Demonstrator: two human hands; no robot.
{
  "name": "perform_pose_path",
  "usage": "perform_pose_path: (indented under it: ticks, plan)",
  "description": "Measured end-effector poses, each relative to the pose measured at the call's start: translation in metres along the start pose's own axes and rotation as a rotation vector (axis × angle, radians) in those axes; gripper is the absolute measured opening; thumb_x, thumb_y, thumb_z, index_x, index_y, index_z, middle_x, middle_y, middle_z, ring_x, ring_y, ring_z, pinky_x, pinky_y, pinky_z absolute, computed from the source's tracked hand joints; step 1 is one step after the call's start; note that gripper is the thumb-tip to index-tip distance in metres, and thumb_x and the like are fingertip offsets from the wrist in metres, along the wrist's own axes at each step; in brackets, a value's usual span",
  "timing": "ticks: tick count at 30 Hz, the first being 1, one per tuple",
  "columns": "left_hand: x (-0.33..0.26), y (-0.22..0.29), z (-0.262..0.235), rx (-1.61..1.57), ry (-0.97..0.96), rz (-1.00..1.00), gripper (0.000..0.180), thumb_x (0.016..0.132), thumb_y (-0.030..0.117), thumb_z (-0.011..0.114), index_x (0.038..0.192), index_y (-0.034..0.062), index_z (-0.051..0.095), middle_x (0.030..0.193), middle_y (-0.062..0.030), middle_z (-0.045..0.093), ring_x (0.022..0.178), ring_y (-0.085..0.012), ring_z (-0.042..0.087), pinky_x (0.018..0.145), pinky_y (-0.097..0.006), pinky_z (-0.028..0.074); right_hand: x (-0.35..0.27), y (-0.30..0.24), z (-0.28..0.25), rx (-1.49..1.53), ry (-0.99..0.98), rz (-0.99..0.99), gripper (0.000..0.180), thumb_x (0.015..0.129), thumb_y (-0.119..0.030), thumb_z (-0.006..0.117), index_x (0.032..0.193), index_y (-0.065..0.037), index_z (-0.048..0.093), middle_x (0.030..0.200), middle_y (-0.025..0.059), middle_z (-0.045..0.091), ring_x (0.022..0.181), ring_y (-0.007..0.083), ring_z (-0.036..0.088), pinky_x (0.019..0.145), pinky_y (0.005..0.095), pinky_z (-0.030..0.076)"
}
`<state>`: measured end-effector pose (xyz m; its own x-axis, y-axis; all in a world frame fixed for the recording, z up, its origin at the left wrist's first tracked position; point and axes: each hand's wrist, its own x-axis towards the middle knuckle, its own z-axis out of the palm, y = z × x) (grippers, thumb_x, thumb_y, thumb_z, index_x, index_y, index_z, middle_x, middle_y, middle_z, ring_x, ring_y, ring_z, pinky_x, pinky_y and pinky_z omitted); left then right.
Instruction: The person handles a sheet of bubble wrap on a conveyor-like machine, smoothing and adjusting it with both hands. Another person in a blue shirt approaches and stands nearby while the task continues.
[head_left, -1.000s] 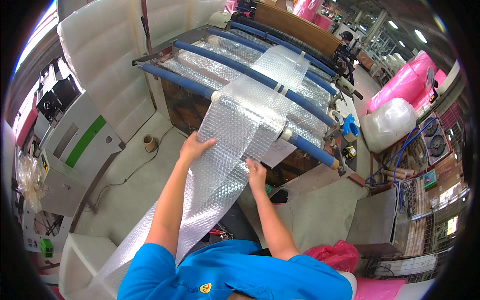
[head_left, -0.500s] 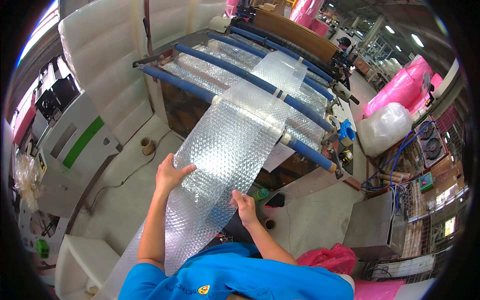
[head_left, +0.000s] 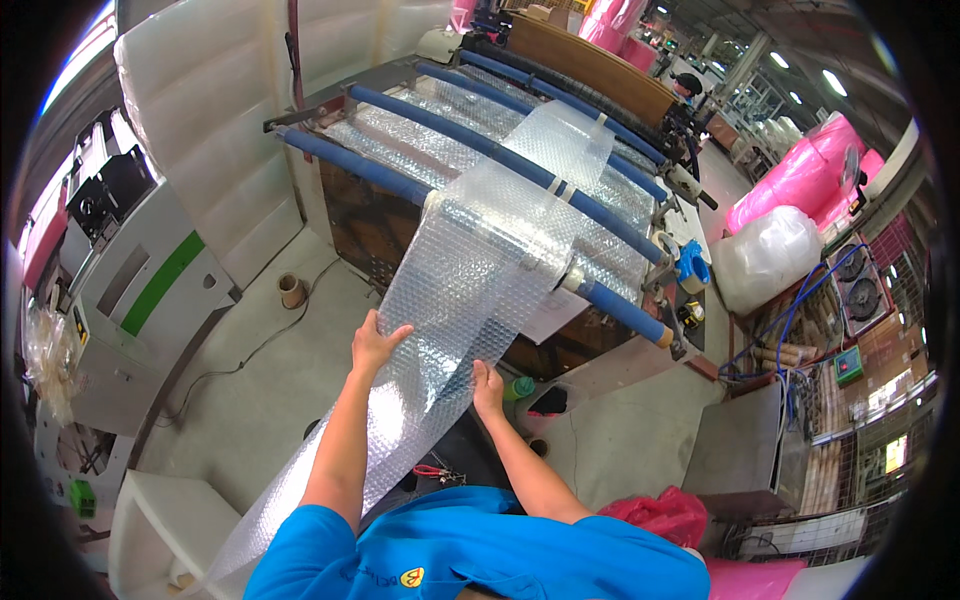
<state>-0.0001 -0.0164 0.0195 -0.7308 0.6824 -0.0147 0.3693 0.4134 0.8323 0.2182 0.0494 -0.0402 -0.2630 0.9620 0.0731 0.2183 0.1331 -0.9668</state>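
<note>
A long clear strip of bubble wrap (head_left: 450, 285) hangs down from the blue rollers of a machine and runs past me to the lower left. My left hand (head_left: 374, 345) grips its left edge, the thumb on top and the other fingers tucked behind. On the opposite edge, my right hand (head_left: 487, 388) pinches the film with its thumb showing. Between the two hands the sheet is narrowed and slightly curved. The nearest blue roller (head_left: 620, 312) carries the strip over its middle.
Beyond stand more blue rollers (head_left: 400, 110) with film under them. To the left is a grey machine with a green stripe (head_left: 163, 283); a cardboard core (head_left: 292, 291) stands on the floor. Red-handled pliers (head_left: 432, 470) lie near my body. Pink rolls (head_left: 790, 175) and a blue tape dispenser (head_left: 692, 265) are at right.
My left hand has moved right and my right hand slightly up, bringing them closer together. The bubble wrap between them has narrowed, uncovering the pliers and more floor.
</note>
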Motion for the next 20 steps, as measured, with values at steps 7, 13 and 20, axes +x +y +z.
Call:
perform_pose_path:
  ticks: [7,13,20]
  plan:
    - [-0.002,-0.001,-0.003,-0.035,0.0,0.021,0.063,0.057,0.054,0.073,0.083,0.0029,0.047,0.07,-0.0127,0.058,0.067,-0.0283,0.057,0.062,-0.038,0.043,-0.003,-0.001,0.002,0.01,-0.015,0.05,0.041,0.089,-0.038,0.046,0.069,-0.002,0.051,0.058,0.0003,0.047,0.055,0.0104,0.045,0.053,0.0258,0.038]
    - [-0.002,0.001,-0.005,-0.033,-0.03,-0.008,0.062,0.057,0.053,0.073,0.084,0.0027,0.048,0.072,-0.0135,0.059,0.069,-0.0286,0.057,0.063,-0.038,0.043,-0.004,0.001,0.001,0.011,-0.006,0.026,0.042,0.089,-0.039,0.046,0.069,-0.003,0.051,0.058,0.0004,0.047,0.055,0.0094,0.044,0.053,0.0249,0.038]
    - [0.001,-0.004,-0.001,-0.043,-0.038,0.007,0.063,0.058,0.054,0.073,0.087,0.0027,0.05,0.075,-0.0146,0.06,0.073,-0.0295,0.059,0.065,-0.038,0.044,-0.003,0.01,0.003,0.009,0.037,-0.014,0.044,0.088,-0.042,0.047,0.069,-0.003,0.051,0.059,0.0007,0.047,0.055,0.0097,0.045,0.053,0.0251,0.038]
